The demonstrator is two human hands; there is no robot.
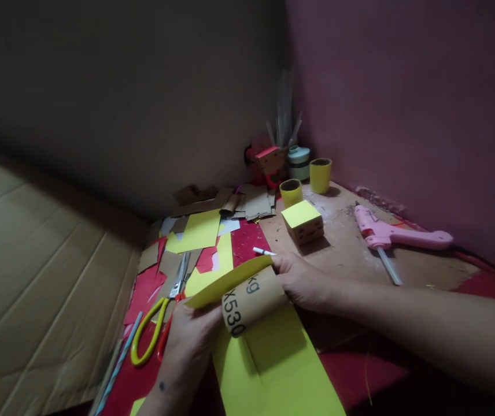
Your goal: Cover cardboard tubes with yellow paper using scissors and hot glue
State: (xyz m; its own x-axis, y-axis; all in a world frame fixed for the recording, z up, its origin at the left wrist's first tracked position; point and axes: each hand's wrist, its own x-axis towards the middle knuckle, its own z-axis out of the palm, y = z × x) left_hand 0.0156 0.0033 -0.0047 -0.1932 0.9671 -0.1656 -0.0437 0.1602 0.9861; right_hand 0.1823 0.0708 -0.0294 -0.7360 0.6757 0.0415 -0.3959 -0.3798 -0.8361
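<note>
A curled piece of brown cardboard [258, 300] with printed letters and numbers lies against a long sheet of yellow paper [280, 370]. The paper's far end bends up behind the cardboard, and its near end hangs toward me. My left hand [202, 323] grips the paper and cardboard at the left, its fingers mostly hidden beneath. At the right edge my right hand [299, 280] pinches both together. Scissors [154, 329] with yellow and red handles lie just left of my left hand. Past my right hand sits a small cardboard box [306, 231] with a yellow top and a drawn face.
Two yellow tubes [320, 176] and a pale green container [298, 162] stand at the back. A pink glue gun [397, 234] rests at the right by the wall. Paper and cardboard scraps [204, 231] cover the left; a large cardboard panel [52, 277] leans there.
</note>
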